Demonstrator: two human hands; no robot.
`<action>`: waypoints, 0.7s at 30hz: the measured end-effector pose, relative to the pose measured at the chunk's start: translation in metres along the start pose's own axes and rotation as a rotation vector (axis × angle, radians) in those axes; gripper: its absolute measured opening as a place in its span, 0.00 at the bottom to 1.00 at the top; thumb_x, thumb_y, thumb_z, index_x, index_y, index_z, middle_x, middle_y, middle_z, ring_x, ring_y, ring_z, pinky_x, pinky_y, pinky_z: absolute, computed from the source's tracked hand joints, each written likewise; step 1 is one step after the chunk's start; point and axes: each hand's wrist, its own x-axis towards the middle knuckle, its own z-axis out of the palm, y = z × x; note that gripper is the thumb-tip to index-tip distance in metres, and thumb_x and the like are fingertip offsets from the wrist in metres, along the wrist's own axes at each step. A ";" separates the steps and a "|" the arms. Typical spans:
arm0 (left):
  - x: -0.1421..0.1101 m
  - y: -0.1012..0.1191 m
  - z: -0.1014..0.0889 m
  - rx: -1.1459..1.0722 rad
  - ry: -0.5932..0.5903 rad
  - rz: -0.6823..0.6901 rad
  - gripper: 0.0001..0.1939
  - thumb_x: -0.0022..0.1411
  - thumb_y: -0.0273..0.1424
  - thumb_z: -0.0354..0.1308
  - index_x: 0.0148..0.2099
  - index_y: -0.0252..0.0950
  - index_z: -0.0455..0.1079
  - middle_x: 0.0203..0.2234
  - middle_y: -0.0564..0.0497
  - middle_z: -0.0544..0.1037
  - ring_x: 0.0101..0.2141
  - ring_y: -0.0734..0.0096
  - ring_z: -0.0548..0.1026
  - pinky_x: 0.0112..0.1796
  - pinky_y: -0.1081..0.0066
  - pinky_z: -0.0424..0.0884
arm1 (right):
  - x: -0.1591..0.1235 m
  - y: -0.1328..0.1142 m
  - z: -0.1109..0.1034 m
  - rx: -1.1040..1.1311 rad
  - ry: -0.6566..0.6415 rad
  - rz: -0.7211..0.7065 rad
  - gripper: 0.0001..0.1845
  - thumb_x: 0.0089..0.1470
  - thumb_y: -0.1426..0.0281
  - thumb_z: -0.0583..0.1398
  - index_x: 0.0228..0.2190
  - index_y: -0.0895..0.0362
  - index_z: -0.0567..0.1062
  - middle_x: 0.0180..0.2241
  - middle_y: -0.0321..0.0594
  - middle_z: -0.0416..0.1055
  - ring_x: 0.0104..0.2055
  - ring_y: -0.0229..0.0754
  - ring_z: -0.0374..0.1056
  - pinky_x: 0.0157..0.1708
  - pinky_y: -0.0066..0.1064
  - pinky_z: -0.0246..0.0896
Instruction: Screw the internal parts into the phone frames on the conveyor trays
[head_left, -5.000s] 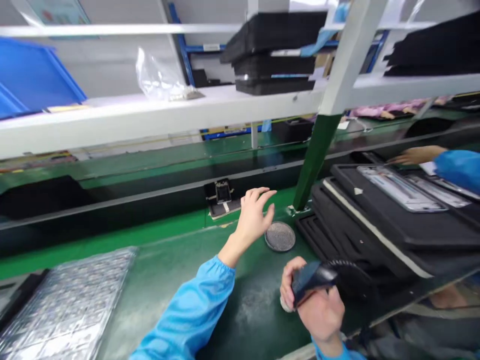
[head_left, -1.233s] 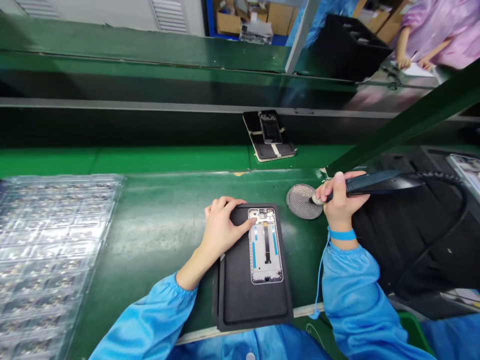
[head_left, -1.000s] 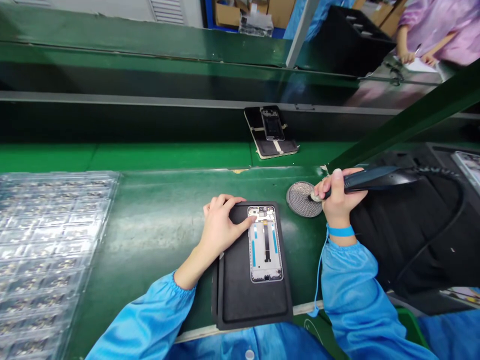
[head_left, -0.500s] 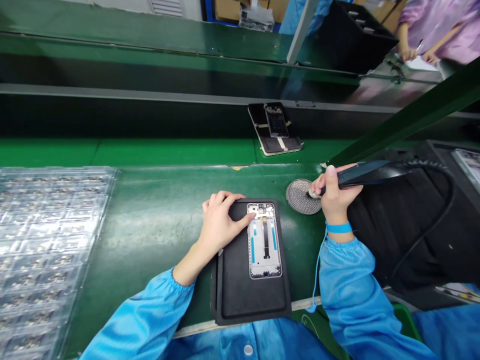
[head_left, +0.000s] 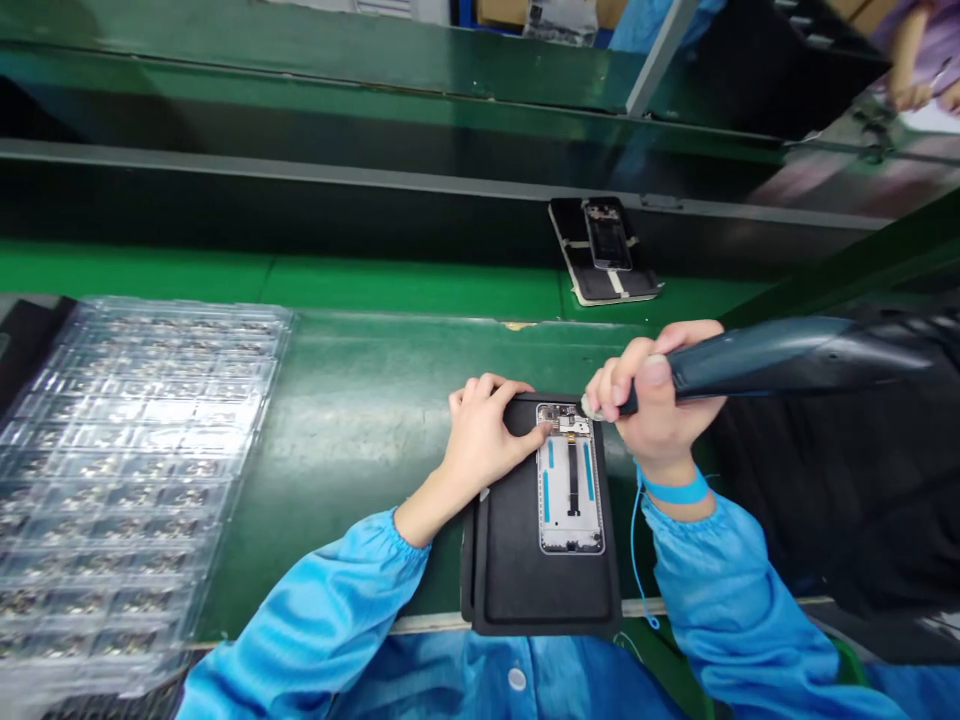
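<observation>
A phone frame (head_left: 574, 500) with exposed circuit board and blue strips lies on a black tray (head_left: 547, 600). My left hand (head_left: 487, 430) is open, its thumb touching the frame's upper left and its other fingers at the tray's far edge. In my right hand (head_left: 660, 410) is a dark electric screwdriver (head_left: 772, 355), fingers wrapped round its front part. Its tip end is at the upper right corner of the phone frame; exact contact is hidden by my fingers.
Clear plastic trays (head_left: 172, 450) with many small parts lie stacked on the left of the green bench (head_left: 360, 400). Another phone (head_left: 607, 238) rests on a taped black pad (head_left: 622, 290) behind. Black material (head_left: 795, 500) is on the right. Across the bench are a co-worker's hands (head_left: 915, 95).
My right hand has brought the screwdriver from the round perforated dish to the phone frame's upper right. The dish no longer shows. My left hand stays on the frame; the camera view has shifted.
</observation>
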 end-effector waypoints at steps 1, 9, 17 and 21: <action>0.000 0.001 0.000 -0.002 0.000 0.000 0.24 0.69 0.36 0.82 0.64 0.44 0.86 0.58 0.46 0.84 0.64 0.47 0.78 0.71 0.45 0.67 | -0.002 0.004 0.003 0.009 -0.018 0.022 0.26 0.73 0.51 0.77 0.46 0.45 0.67 0.24 0.19 0.69 0.15 0.34 0.61 0.19 0.30 0.69; -0.001 0.003 0.001 -0.024 0.005 0.016 0.24 0.69 0.39 0.82 0.64 0.45 0.87 0.58 0.46 0.83 0.63 0.47 0.78 0.71 0.45 0.67 | -0.006 0.013 0.001 0.016 -0.046 0.052 0.25 0.73 0.53 0.77 0.45 0.46 0.67 0.25 0.19 0.69 0.16 0.33 0.62 0.19 0.29 0.70; -0.001 0.003 0.002 -0.028 0.007 0.025 0.23 0.70 0.40 0.82 0.64 0.45 0.87 0.58 0.46 0.84 0.63 0.46 0.78 0.71 0.44 0.68 | -0.007 0.013 0.005 0.023 -0.057 0.057 0.26 0.73 0.54 0.78 0.45 0.46 0.67 0.25 0.19 0.70 0.16 0.33 0.62 0.20 0.28 0.70; -0.001 0.001 0.002 -0.022 0.008 0.032 0.24 0.70 0.41 0.81 0.65 0.45 0.86 0.58 0.46 0.84 0.63 0.47 0.78 0.71 0.45 0.67 | -0.008 0.017 0.010 -0.032 -0.028 0.086 0.27 0.70 0.53 0.80 0.45 0.46 0.69 0.25 0.18 0.68 0.16 0.32 0.62 0.17 0.28 0.66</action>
